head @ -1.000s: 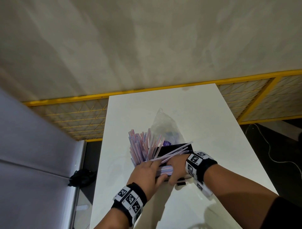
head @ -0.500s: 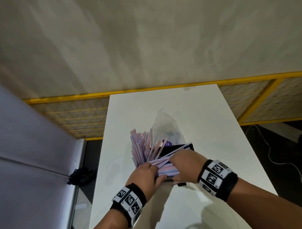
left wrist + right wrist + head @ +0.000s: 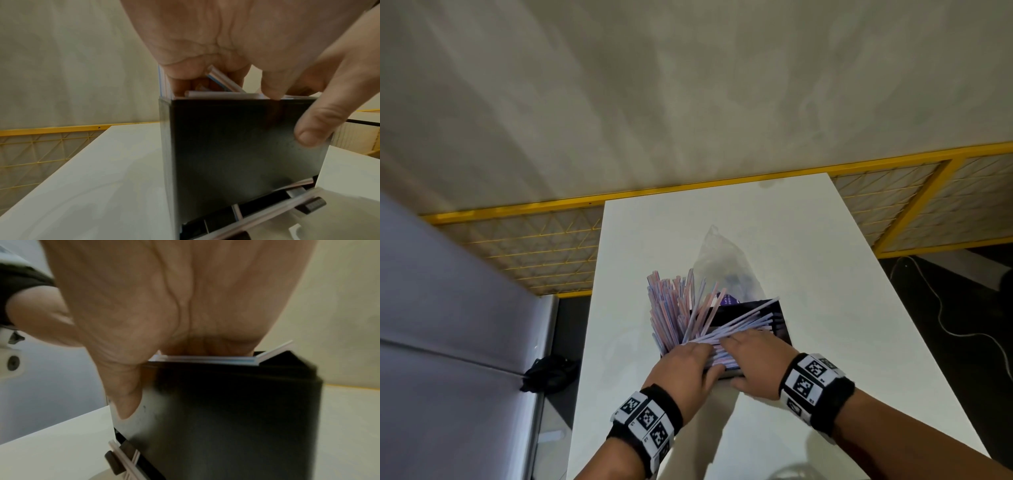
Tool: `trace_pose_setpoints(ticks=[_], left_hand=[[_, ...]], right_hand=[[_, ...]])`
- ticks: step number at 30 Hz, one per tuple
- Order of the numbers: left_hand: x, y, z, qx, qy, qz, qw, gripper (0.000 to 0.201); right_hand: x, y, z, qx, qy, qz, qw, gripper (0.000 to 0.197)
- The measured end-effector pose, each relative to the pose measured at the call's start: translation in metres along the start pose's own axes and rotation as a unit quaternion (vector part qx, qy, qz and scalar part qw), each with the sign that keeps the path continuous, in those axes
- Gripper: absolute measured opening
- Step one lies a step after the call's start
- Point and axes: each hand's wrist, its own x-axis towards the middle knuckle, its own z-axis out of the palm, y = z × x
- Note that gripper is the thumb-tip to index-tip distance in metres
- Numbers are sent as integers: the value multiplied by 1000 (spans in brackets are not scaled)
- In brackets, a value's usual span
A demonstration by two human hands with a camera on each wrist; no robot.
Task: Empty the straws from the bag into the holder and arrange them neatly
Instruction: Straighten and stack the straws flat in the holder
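A black box-shaped holder (image 3: 780,325) stands on the white table (image 3: 825,274), packed with pink, blue and white straws (image 3: 674,308). Some fan upward at its left; others lie slanted across the top. My left hand (image 3: 685,366) curls its fingers over the near rim onto the straws (image 3: 224,95), thumb against the holder's front wall (image 3: 236,154). My right hand (image 3: 753,356) lies flat on the slanted straws (image 3: 205,359), thumb down the holder's front (image 3: 236,418). The clear plastic bag (image 3: 722,260) lies crumpled just behind the holder.
A yellow mesh fence (image 3: 534,253) runs behind the table. A grey panel (image 3: 448,342) stands close on the left, with a black object (image 3: 548,373) on the floor beside it. A cable (image 3: 945,318) trails on the dark floor at right.
My right hand has come from the holder's front up onto the slanted straws and lies flat on them. The left hand has stayed at the near rim.
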Motion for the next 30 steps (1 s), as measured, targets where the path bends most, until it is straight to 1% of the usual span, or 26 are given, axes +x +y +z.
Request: trace_pose_setpoints(ticks=[2, 5, 7, 9, 13, 16, 18, 21, 23, 26, 27, 30], left_hand=[[1, 3, 0, 3, 7, 15, 1000, 39], [3, 4, 0, 19, 9, 26, 999, 35], [4, 4, -1, 32, 7, 19, 999, 36], [4, 5, -1, 61, -2, 2, 998, 41], [2, 9, 0, 133, -20, -44, 990, 48], [2, 12, 0, 150, -26, -59, 987, 52], [4, 14, -2, 152, -29, -56, 986, 51], [6, 14, -3, 139, -43, -29, 989, 48], [7, 14, -4, 130, -56, -15, 990, 47], [6, 14, -5, 123, -69, -11, 990, 45], [6, 15, -4, 117, -69, -11, 991, 44], [3, 15, -2, 93, -66, -16, 993, 45]], right_hand=[[4, -1, 3, 10, -9, 7, 1000, 69], [10, 0, 3, 6, -18, 17, 1000, 55], [14, 0, 3, 0, -20, 24, 1000, 48], [17, 1, 3, -6, -27, 28, 999, 45], [20, 3, 6, 0, -37, 34, 999, 56], [19, 4, 7, 11, -33, 24, 999, 65], [19, 4, 5, 9, -30, 16, 999, 62], [20, 3, 2, 11, -34, 21, 999, 55], [21, 3, 0, 29, -60, 36, 997, 55], [25, 4, -4, 58, -112, 57, 990, 48], [26, 5, -6, 69, -124, 58, 988, 49], [28, 7, -12, 86, -150, 50, 984, 62]])
